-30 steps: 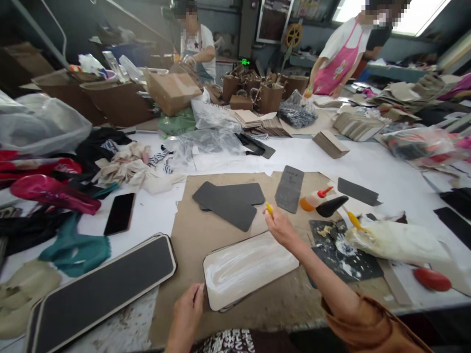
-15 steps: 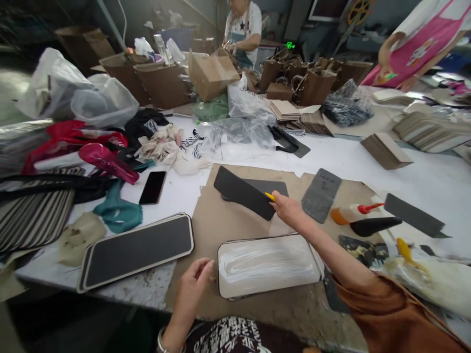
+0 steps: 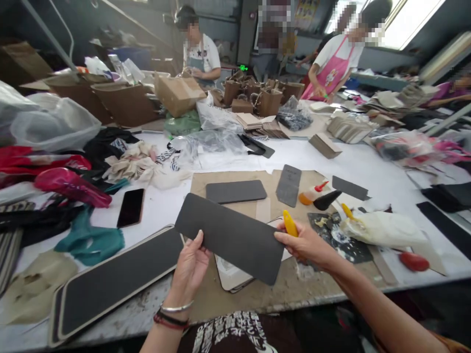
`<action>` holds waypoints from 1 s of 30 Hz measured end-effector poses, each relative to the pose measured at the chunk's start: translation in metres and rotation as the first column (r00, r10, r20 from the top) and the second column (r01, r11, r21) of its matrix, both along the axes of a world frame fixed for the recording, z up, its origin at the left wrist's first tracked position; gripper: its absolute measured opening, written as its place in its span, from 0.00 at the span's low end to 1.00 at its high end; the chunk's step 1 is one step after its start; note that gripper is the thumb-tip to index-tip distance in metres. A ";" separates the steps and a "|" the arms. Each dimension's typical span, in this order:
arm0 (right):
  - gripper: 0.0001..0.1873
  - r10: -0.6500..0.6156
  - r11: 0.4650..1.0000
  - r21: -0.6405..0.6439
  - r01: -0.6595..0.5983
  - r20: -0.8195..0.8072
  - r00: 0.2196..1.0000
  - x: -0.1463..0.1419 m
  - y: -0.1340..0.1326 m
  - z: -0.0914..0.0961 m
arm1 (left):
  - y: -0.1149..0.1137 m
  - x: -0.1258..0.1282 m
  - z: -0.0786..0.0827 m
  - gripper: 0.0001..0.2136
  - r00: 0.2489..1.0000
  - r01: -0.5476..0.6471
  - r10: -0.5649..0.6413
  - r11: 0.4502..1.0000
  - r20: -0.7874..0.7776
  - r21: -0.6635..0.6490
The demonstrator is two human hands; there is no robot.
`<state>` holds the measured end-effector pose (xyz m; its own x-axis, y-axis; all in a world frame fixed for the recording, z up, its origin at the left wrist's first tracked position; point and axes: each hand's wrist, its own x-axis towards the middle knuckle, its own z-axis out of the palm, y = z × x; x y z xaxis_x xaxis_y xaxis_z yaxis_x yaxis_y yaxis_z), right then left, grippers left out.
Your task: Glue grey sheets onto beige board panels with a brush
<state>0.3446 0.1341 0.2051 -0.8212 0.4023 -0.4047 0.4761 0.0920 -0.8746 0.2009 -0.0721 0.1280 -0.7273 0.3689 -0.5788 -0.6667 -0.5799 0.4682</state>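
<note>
A dark grey rectangular panel with rounded corners is held up, tilted, between my two hands. My left hand pinches its lower left edge. On the right edge, my right hand grips the panel and also a yellow-handled tool, whose working end is hidden. Beneath the panel lies a pale board smeared with white, mostly covered from view. Left of my left hand rests a stack of long dark panels with pale rims. Another dark grey panel lies flat on the brown cardboard sheet.
Right of the cardboard are a bottle with a red nozzle, a stained dark plate and a white container. A phone and a teal cloth lie left. Two people stand behind brown bags.
The panel has come nearer, over the white-smeared board. My left hand, empty before, has risen and taken its left edge. The view has shifted to the right.
</note>
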 end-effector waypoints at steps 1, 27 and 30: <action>0.20 -0.090 0.988 -0.120 0.095 0.048 0.995 0.010 -0.007 -0.008 | -0.002 0.002 -0.002 0.08 1.000 -0.009 0.009 1.000 0.004 -0.019; 0.12 -0.017 0.694 0.665 -0.277 0.399 0.917 0.049 0.099 -0.141 | -0.018 0.098 -0.069 0.14 0.629 0.072 -0.775 0.131 -0.057 -0.989; 0.11 0.022 0.650 0.674 -0.350 0.444 0.896 0.042 0.103 -0.151 | -0.012 0.098 -0.066 0.11 0.601 -0.031 -0.799 -0.032 0.008 -0.999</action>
<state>0.3863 0.2367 0.0540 -0.7655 0.5509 -0.3324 0.6339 0.7343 -0.2428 0.2993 -0.0842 0.0618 -0.9106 0.2218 -0.3486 -0.0091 0.8326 0.5537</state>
